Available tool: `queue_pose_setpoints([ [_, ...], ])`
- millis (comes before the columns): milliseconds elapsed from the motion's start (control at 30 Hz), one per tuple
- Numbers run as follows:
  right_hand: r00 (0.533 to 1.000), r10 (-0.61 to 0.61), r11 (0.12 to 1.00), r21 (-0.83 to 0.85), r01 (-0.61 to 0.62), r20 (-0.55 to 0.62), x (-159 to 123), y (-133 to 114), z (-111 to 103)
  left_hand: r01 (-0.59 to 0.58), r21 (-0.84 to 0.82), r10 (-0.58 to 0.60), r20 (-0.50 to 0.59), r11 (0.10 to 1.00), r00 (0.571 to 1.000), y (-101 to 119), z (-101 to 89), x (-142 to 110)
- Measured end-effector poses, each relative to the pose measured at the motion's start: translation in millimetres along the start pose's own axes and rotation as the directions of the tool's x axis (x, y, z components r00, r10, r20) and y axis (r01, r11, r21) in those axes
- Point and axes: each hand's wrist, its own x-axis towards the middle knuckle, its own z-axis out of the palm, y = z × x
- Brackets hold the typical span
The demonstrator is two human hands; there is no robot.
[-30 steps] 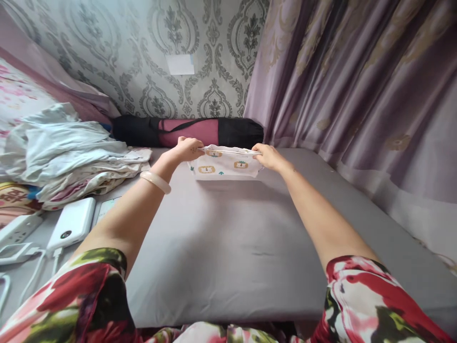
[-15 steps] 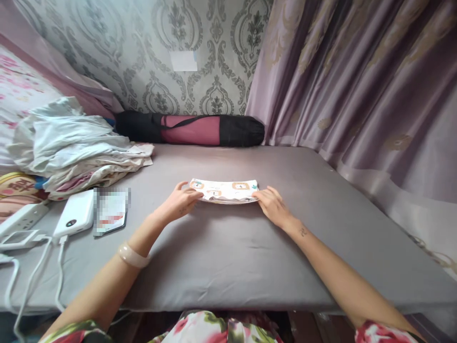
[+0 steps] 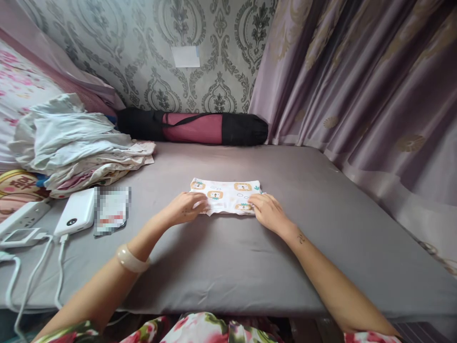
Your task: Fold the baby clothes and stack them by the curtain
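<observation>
A white folded cloth (image 3: 228,197) with orange animal prints and small green marks lies flat on the grey bed sheet, its near edge slightly wavy. My left hand (image 3: 187,207) is at its left end, with curled fingers and thumb on the fabric. At the opposite end, my right hand (image 3: 269,209) grips the near right corner between thumb and fingers. Both hands cover parts of the cloth's short sides, and the fingertips are partly hidden.
A heap of clothes (image 3: 78,138) lies at the left. Nearer are a white power bank (image 3: 76,212), a blurred flat object (image 3: 112,209), a power strip (image 3: 26,216) and white cables (image 3: 59,271). A long black-and-pink bag (image 3: 193,127) rests along the wall; curtains (image 3: 321,71) hang at right.
The cloth's near edge has come down toward me, so more of its printed face shows. My hands have shifted with it, and the view has moved slightly.
</observation>
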Motion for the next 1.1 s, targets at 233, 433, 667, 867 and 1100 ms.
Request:
queue_pose_setpoints([
  [233,0.996,0.09,0.996,0.012,-0.09,-0.019,63,-45,24,0.182,0.148,-0.154,-0.185,0.972,0.971,35,28.2,69],
  [433,0.996,0.083,0.996,0.019,-0.084,0.039,71,-46,45,0.167,0.189,-0.134,-0.179,0.968,0.975,32,60.5,77],
  [667,0.991,0.081,0.995,0.05,-0.086,0.105,71,-39,56,0.155,0.17,-0.146,-0.063,0.973,0.987,20,76.5,77],
  [867,0.988,0.077,0.994,0.067,-0.086,0.135,73,-38,52,0.16,0.15,-0.147,-0.095,0.976,0.985,22,75.7,76],
  [1100,0.993,0.101,0.993,0.053,-0.104,0.059,76,-37,51,0.19,0.142,-0.166,-0.167,0.971,0.972,18,69.2,77],
])
